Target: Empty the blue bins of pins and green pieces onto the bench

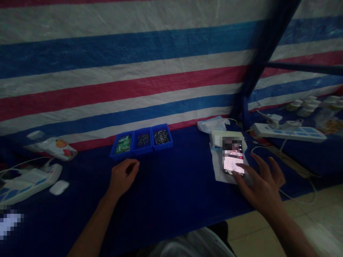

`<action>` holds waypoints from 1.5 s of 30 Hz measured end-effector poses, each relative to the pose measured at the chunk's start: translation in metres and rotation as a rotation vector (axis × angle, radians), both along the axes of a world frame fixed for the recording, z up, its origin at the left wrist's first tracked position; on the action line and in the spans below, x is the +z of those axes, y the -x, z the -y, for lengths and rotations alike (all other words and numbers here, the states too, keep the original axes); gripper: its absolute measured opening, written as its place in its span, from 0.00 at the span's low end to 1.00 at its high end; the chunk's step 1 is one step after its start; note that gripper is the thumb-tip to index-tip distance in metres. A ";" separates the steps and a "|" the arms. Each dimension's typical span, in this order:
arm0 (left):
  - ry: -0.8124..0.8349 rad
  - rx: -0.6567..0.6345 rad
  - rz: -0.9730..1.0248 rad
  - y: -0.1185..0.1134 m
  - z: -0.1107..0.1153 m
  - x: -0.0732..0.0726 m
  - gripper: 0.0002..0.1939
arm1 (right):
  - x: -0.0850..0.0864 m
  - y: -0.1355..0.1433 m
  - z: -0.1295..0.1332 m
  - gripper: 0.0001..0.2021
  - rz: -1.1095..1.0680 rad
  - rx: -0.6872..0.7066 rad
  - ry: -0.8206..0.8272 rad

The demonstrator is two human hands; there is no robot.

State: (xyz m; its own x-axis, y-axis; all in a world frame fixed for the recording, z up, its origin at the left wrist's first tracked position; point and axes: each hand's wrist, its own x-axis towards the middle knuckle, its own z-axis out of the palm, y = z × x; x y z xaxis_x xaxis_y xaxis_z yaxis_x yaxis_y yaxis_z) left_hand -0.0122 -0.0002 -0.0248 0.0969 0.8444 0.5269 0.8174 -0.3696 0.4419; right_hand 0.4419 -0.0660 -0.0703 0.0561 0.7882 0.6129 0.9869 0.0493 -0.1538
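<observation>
- R hand (264, 187), fingers spread, gripping nothing, thumb & index at lit rectangular smartphone (233, 166) on white paper sheet (217, 167).
- L hand (123, 177), loosely curled; can't tell if holding anything.
- Just beyond L: 3 rectangular blue plastic trays (143, 151) w/ small pcs (161, 136).

Right grip (264, 189) over lit phone (230, 165) — left grip (122, 177) curled near blue bins (142, 151).

Both forearms (99, 218) are bare, the clothing (191, 246) grey.

Noted smooth glass on phone (230, 165), smooth plastic on blue trays (142, 150), creased, slightly shiny plastic on striped sheet (139, 82).
</observation>
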 end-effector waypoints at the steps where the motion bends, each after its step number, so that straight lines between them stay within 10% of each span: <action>1: 0.004 0.002 -0.001 0.000 0.000 0.000 0.13 | 0.002 0.004 -0.001 0.16 0.005 0.001 -0.013; 39: 0.016 -0.003 0.011 -0.002 0.000 0.002 0.14 | 0.005 0.020 -0.006 0.23 0.075 -0.006 0.102; 45: 0.015 0.011 0.015 -0.002 0.000 0.001 0.14 | 0.005 0.016 -0.005 0.23 -0.055 -0.175 -0.019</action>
State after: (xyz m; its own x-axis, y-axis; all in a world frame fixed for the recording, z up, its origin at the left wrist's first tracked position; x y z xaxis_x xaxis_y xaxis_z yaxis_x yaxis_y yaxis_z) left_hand -0.0105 0.0001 -0.0233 0.0797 0.8533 0.5153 0.8145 -0.3538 0.4599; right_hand 0.4260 -0.0614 -0.0650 0.2250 0.7519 0.6197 0.9708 -0.1191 -0.2081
